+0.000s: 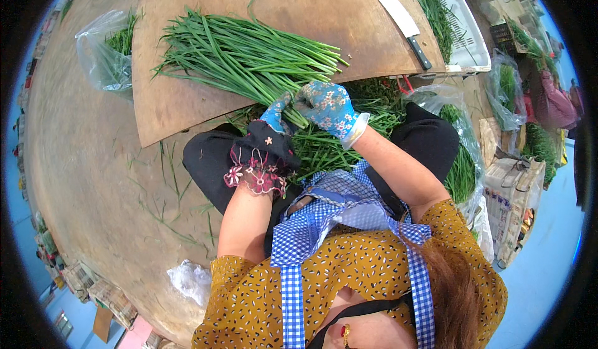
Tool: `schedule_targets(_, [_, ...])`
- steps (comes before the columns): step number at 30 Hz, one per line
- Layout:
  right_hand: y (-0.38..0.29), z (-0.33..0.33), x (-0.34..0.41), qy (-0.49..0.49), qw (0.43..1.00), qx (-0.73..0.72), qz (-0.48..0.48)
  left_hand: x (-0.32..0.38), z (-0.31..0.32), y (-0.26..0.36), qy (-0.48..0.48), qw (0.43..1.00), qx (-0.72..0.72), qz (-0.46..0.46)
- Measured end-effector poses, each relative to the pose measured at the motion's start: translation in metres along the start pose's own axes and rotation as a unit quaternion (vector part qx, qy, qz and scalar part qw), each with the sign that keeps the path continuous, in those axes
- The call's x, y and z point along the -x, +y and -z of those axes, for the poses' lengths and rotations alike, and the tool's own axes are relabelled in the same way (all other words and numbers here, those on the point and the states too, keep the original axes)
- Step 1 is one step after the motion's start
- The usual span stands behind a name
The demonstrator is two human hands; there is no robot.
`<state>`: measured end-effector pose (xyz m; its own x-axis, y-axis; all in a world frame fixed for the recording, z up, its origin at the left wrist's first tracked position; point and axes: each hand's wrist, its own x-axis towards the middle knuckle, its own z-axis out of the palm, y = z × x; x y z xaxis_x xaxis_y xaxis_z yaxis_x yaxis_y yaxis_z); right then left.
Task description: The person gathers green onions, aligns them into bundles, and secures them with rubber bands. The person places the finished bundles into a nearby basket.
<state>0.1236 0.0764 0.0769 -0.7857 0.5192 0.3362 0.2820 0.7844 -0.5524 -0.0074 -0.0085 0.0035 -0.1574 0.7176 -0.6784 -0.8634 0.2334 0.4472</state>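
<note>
Before me a thick pile of long green garlic chives [252, 52] lies across a wooden board [336, 10], stem ends to the right. My left hand [276, 115], in a blue floral glove under a black embroidered cuff, grips a small bunch of chives [296, 117] just past the board's near edge. My right hand [329, 106], in a matching blue floral glove, has its fingers curled in at the same bunch; its fingertips are partly hidden, so whether it pinches stems does not show. Loose chive leaves [327, 148] are heaped below my hands, between my knees.
A cleaver [397, 15] with a black handle lies at the board's right. Beyond it stands a white plastic crate [474, 45] of greens. Plastic bags of chives stand at left [100, 54] and right [460, 162]. A crumpled white bag [189, 281] lies on the floor.
</note>
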Motion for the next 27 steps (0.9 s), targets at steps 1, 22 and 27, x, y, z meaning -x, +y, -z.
schedule_targets(1, [-0.002,0.0,0.001,0.004,1.0,-0.007,-0.003,0.002,-0.002,0.0,-0.001,0.999,0.035,-0.004])
schedule_targets(22, [0.02,0.028,0.034,0.066,0.981,0.181,-0.006,-0.006,0.016,0.004,0.047,0.999,-0.013,-0.011])
schedule_targets(27, [0.018,-0.012,-0.012,-0.051,0.968,0.232,0.077,-0.003,0.017,0.005,0.005,0.999,0.039,0.007])
